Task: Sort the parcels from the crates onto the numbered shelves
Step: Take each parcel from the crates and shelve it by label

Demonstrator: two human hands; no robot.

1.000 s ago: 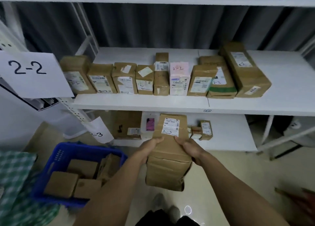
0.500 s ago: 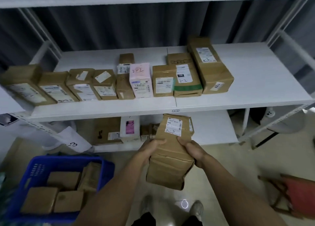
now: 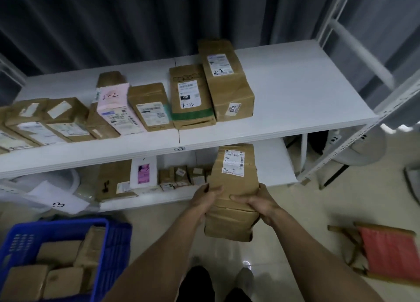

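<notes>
Seen from a head-worn camera looking forward and down at white shelving against a grey curtain.

At centre, slightly toward 5 o'clock: a tall brown cardboard parcel (image 3: pixel 234 188) held upright in the air in front of the lower shelf (image 3: pixel 275 165). White shipping label (image 3: pixel 234 163) on its upper face, handwritten mark reading roughly "2-3" or "2-5"; hard to tell which. Left hand (image 3: pixel 205 196) clasped on the parcel's left edge, right hand (image 3: pixel 256 201) on its right edge, fingers (image 3: pixel 238 198) of the right hand wrapped across the front, both gripping the parcel firmly. Bare forearms reaching in from 6 o'clock.

Toward 12 o'clock of the parcel: the middle shelf (image 3: pixel 306 92), small tag "2-2" on its front lip (image 3: pixel 179 149). Row of brown parcels running from 9 o'clock to centre, among them a pink box (image 3: pixel 116 110) marked "2-2", a green-taped box (image 3: pixel 191 97) marked "2-2", and a larger brown box (image 3: pixel 227 81) touching its right side. Right half of this shelf bare.

On the lower shelf, toward 9 o'clock of the held parcel: several small brown boxes (image 3: pixel 179 176), a white packet with a pink label (image 3: pixel 143 173), a flat brown carton (image 3: pixel 113 180).

At 8 o'clock: a blue plastic crate (image 3: pixel 113 244) on the floor holding more brown parcels (image 3: pixel 59 254). A paper sign (image 3: pixel 58 201) showing "3" at 9 o'clock. At 4 o'clock: a low stool with a red seat (image 3: pixel 391 254) on the tiled floor.
</notes>
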